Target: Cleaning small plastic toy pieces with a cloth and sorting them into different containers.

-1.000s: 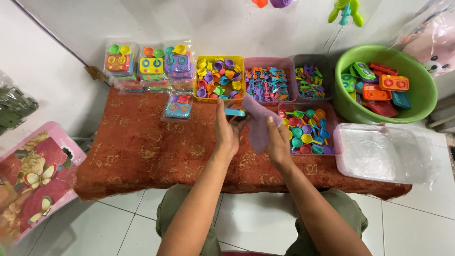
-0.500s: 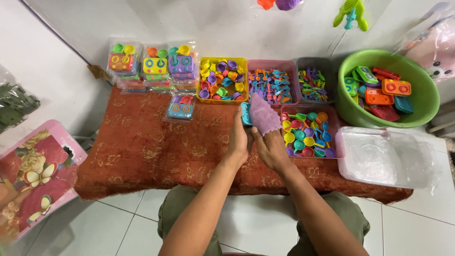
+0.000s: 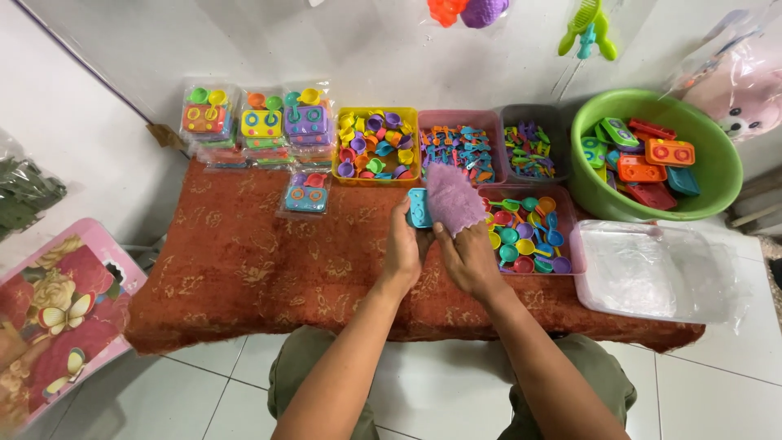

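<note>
Nearest to us, our knees sit over the white tiled floor (image 3: 717,391), and our forearms reach up onto the surface (image 3: 244,269), which is covered by a red patterned cloth. Our left hand (image 3: 401,253) has its grip closed on a small blue toy stove (image 3: 419,207), holding it at its lower edge. Our right hand (image 3: 470,257) has its grip closed on a purple fuzzy piece (image 3: 453,200), which stands up against the blue toy stove, touching it. Both things are held just above the cloth, at the middle of the surface.

Just right of our hands lies a pink tray of coloured toy spoons (image 3: 529,232), then a clear plastic lid (image 3: 652,273). Farther back stand a yellow tray of toy cups (image 3: 375,145), bagged toy sets (image 3: 252,126) and a green basin (image 3: 656,155) holding toy stoves.
</note>
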